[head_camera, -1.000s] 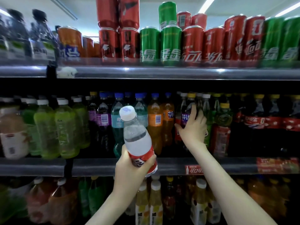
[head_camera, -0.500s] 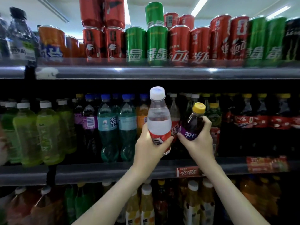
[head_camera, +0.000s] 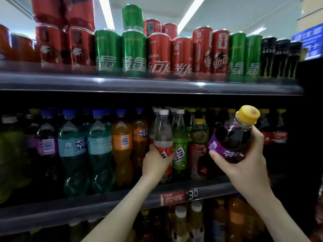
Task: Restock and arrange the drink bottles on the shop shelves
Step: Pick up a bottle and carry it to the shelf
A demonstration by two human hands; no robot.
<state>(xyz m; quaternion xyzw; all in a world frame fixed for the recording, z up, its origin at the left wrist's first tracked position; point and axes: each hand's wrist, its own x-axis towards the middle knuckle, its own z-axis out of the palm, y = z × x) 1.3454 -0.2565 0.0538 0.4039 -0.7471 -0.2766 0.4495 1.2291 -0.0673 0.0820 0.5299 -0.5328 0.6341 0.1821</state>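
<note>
My left hand [head_camera: 155, 163] grips a clear bottle [head_camera: 163, 135] with a white cap and red label, standing upright on the middle shelf [head_camera: 87, 205] between an orange soda bottle [head_camera: 139, 137] and a green bottle [head_camera: 180, 145]. My right hand [head_camera: 244, 165] holds a dark purple-labelled bottle [head_camera: 232, 135] with a yellow cap, tilted to the right and raised in front of the shelf, off its surface.
Red, green and black cans [head_camera: 157, 55] fill the top shelf. Teal bottles [head_camera: 73, 149], dark cola bottles [head_camera: 277, 135] and a red-labelled bottle [head_camera: 198, 145] crowd the middle shelf. A red price tag [head_camera: 173, 198] sits on its front edge. More bottles [head_camera: 195, 222] stand below.
My left hand has pushed the clear bottle into the row on the middle shelf. My right hand has pulled the purple bottle out and moved it to the right.
</note>
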